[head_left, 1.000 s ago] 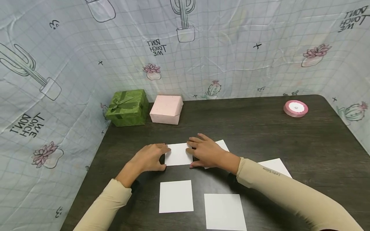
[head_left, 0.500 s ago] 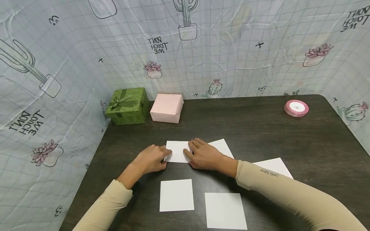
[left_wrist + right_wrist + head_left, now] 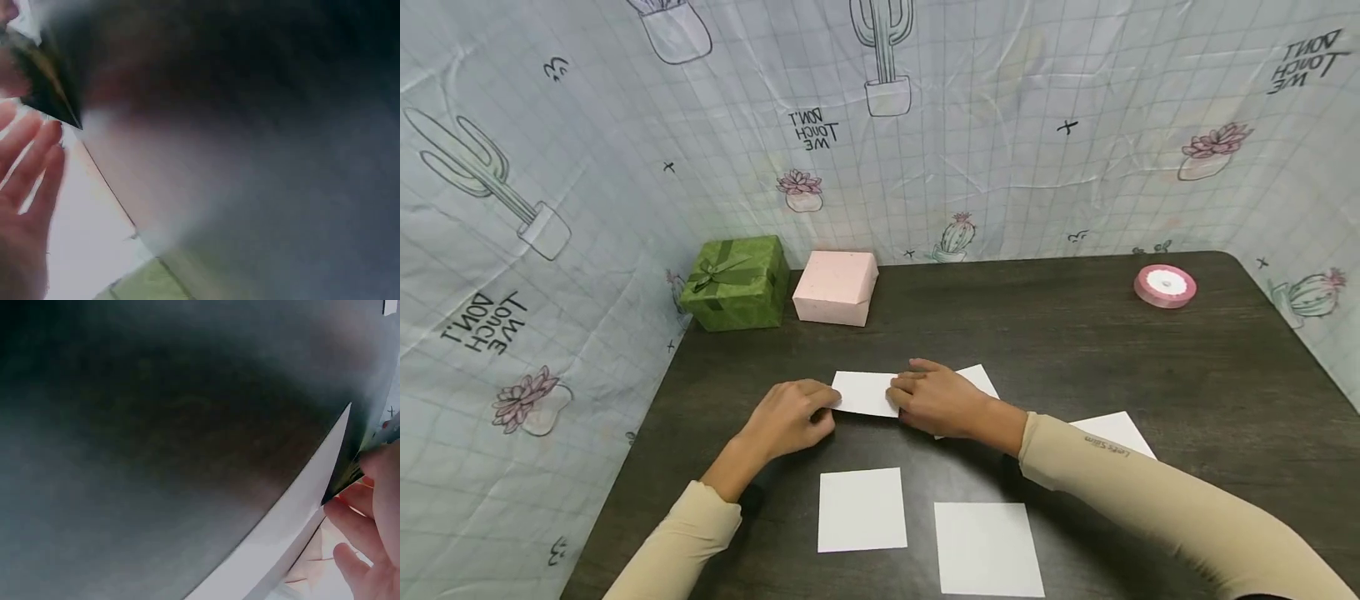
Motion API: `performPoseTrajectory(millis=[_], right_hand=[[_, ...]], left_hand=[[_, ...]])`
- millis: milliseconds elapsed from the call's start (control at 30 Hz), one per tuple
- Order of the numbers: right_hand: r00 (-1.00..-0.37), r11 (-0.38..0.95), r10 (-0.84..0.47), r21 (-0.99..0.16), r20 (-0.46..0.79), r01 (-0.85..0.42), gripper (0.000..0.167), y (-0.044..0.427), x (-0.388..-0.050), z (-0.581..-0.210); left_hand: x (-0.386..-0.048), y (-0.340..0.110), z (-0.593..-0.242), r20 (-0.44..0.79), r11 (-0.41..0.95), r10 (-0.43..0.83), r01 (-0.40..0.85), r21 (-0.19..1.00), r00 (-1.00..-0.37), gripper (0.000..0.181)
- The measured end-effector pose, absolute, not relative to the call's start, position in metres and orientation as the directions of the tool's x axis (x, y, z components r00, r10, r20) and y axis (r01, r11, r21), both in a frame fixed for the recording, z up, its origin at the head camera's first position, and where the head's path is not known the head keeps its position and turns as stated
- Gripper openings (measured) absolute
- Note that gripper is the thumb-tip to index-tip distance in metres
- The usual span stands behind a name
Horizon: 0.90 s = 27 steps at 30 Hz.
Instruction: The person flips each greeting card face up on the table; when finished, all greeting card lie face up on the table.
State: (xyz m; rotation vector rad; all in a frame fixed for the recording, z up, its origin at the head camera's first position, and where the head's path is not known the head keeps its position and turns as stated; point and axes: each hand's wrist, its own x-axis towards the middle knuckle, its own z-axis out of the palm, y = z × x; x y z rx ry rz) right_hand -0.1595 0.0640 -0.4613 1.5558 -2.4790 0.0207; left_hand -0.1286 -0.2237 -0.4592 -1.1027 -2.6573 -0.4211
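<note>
Between the two hands, a white paper rectangle (image 3: 865, 393) is held at its short ends, its near edge slightly off the dark table. The left hand (image 3: 792, 419) pinches the left end, and the right hand (image 3: 936, 402) pinches the right end. In the left wrist view the left hand (image 3: 28, 169) shows at the left edge, fingers by a dark, shiny corner. The right wrist view has the right hand (image 3: 369, 531) at the right edge, thumb and fingers at a similar dark corner. Beneath the right hand, another white sheet (image 3: 979, 381) is partly covered.
Two white squares (image 3: 862, 510) (image 3: 988, 548) lie nearer on the table (image 3: 1037, 333). One more sheet (image 3: 1116, 432) is partly under the right sleeve. A green box (image 3: 735, 283) and a pink box (image 3: 835, 287) stand at the back left, a pink ribbon roll (image 3: 1165, 286) at the back right.
The fingers that lay flatter on the paper have closed on its ends, and its near edge has lifted a little. The head view has shifted slightly.
</note>
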Motion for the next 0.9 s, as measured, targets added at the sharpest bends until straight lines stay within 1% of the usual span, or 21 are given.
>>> performPoseTrajectory(millis=[67,100,167,233,300,400,433,500,567,667,733,800,900], right_hand=[[-0.410,0.441,-0.882,0.100,0.232,-0.892,0.007,0.067,-0.160,-0.464],[-0.400,0.437,-0.881,0.108,0.253,-0.893,0.003,0.069,-0.160,-0.466],[-0.391,0.432,-0.876,0.097,0.282,-0.897,0.003,0.070,-0.160,-0.469],[-0.390,0.430,-0.872,0.083,0.295,-0.899,0.003,0.070,-0.160,-0.470],[-0.413,0.441,-0.869,0.051,0.272,-0.896,0.012,0.068,-0.159,-0.467],[-0.472,0.485,-0.862,0.029,0.184,-0.874,0.030,0.061,-0.157,-0.460],[-0.485,0.497,-0.861,0.047,0.151,-0.867,0.036,0.057,-0.156,-0.458],[-0.489,0.499,-0.866,0.123,0.108,-0.858,0.040,0.049,-0.153,-0.454],[-0.456,0.465,-0.885,0.233,0.096,-0.854,0.031,0.042,-0.148,-0.452],[-0.385,0.403,-0.914,0.392,0.127,-0.827,0.018,0.035,-0.142,-0.455],[-0.348,0.374,-0.926,0.467,0.146,-0.801,0.018,0.035,-0.138,-0.456],[-0.338,0.369,-0.929,0.482,0.153,-0.795,0.019,0.037,-0.138,-0.457],[-0.354,0.392,-0.920,0.410,0.170,-0.824,0.019,0.044,-0.141,-0.457]], left_hand=[[-0.130,-0.227,-0.461,0.317,0.667,0.626,0.699,0.257,-0.713,0.031],[-0.131,-0.229,-0.461,0.304,0.660,0.616,0.687,0.303,-0.726,0.034],[-0.134,-0.232,-0.460,0.240,0.658,0.605,0.647,0.385,-0.759,0.040],[-0.137,-0.231,-0.458,0.186,0.660,0.611,0.625,0.418,-0.770,0.041],[-0.138,-0.227,-0.456,0.139,0.678,0.627,0.624,0.390,-0.767,0.037],[-0.138,-0.219,-0.453,0.086,0.708,0.649,0.641,0.297,-0.756,0.032],[-0.137,-0.217,-0.452,0.075,0.715,0.654,0.647,0.263,-0.753,0.030],[-0.134,-0.216,-0.452,0.062,0.720,0.663,0.659,0.217,-0.746,0.029],[-0.132,-0.215,-0.452,0.068,0.715,0.673,0.671,0.194,-0.737,0.028],[-0.130,-0.216,-0.452,0.087,0.696,0.690,0.692,0.189,-0.718,0.027],[-0.129,-0.217,-0.452,0.100,0.687,0.696,0.699,0.198,-0.711,0.029],[-0.129,-0.219,-0.451,0.132,0.683,0.687,0.697,0.220,-0.715,0.032],[-0.132,-0.220,-0.450,0.186,0.689,0.652,0.677,0.259,-0.735,0.034]])
